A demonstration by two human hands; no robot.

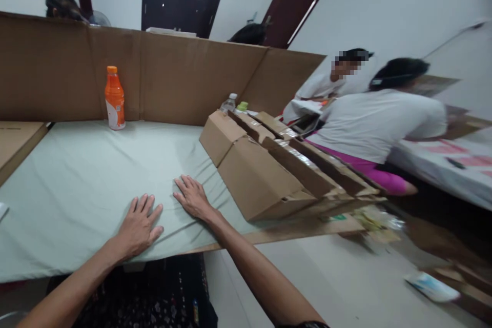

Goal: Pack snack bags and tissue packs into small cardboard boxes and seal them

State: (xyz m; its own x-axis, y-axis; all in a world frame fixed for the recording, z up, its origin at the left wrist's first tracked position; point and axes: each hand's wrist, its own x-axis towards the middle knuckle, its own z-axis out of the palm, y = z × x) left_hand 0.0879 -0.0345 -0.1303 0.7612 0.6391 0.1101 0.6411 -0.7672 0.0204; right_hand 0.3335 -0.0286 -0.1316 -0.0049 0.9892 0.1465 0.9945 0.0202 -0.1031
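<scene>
Fingers spread and loosely extended, the left hand [139,229] and right hand [193,199] rest palm down, just apart, on a pale green cloth [111,164], grasping nothing. The cloth covers the tabletop beneath both hands and hangs slightly slack at the near edge, where a strip of brown cardboard [269,236] shows to the right. Creases fan across it around the right hand. The fabric looks thin, soft and light, likely to slide and bunch under a dragging palm and hardly fragile; its loose near edge appears the easiest place to pinch, while flat hands suit smoothing.

Just beyond the right hand, open cardboard bins [257,174] stand in a tilted row, seemingly light but prone to buckle at their thin walls. Farther back, an orange bottle [115,100] stands upright before a cardboard screen [184,79]. At right, two people in white shirts, one nearer [372,123], one farther [323,82], lean over other work, blurred.
</scene>
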